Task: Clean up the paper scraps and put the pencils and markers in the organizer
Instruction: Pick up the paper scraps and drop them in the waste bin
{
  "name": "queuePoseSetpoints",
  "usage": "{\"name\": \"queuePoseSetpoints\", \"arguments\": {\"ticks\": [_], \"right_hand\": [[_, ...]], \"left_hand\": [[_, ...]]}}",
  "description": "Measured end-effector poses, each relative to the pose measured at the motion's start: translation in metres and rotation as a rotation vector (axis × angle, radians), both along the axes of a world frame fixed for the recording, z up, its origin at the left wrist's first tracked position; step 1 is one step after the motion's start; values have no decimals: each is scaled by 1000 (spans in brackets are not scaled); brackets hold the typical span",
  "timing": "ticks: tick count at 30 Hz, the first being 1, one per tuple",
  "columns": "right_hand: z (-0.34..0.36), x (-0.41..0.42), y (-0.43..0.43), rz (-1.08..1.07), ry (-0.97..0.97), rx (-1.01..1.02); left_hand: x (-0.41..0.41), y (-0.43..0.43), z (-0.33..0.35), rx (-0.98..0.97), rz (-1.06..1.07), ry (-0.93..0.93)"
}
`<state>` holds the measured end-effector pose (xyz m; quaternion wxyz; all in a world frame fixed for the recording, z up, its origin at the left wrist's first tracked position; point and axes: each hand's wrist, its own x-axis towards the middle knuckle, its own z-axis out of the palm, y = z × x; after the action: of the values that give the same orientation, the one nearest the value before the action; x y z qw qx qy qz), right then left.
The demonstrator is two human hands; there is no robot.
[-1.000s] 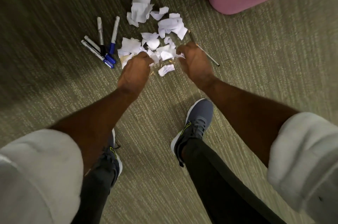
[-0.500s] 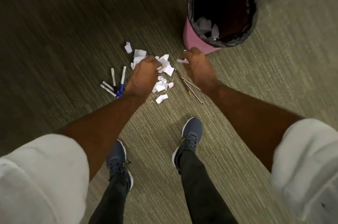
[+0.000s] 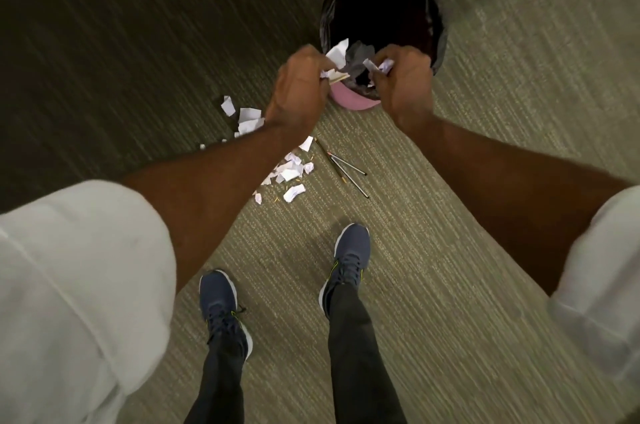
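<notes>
1. Olive-green carpet (image 3: 433, 285) runs under us, with a pink waste bin (image 3: 353, 101) lined in black standing at the far side.
2. Our left hand (image 3: 298, 91) is closed around paper scraps (image 3: 337, 51) and what looks like a pencil stub; our right hand (image 3: 403, 84) pinches more scraps, both at the bin's near rim.
3. We should move both fists fully over the opening before letting go, keeping any pencil back.
4. More loose scraps (image 3: 291, 170) and several pencils (image 3: 346, 169) lie on the carpet near our feet; no organizer is in view.
</notes>
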<state>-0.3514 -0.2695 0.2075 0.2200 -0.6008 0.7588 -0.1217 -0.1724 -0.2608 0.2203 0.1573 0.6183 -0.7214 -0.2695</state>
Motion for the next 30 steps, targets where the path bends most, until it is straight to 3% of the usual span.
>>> {"name": "queuePoseSetpoints", "arguments": {"ticks": [13,21,30], "right_hand": [[-1,-53,-53,-12,-113,26],[-1,-76,-61,1,-167,71],[7,-78,-58,137,-109,82]], "left_hand": [[-82,-75,0,42,-18,14],[-92,-92,1,129,-81,11],[-92,-94,7,67,-88,-23]]}}
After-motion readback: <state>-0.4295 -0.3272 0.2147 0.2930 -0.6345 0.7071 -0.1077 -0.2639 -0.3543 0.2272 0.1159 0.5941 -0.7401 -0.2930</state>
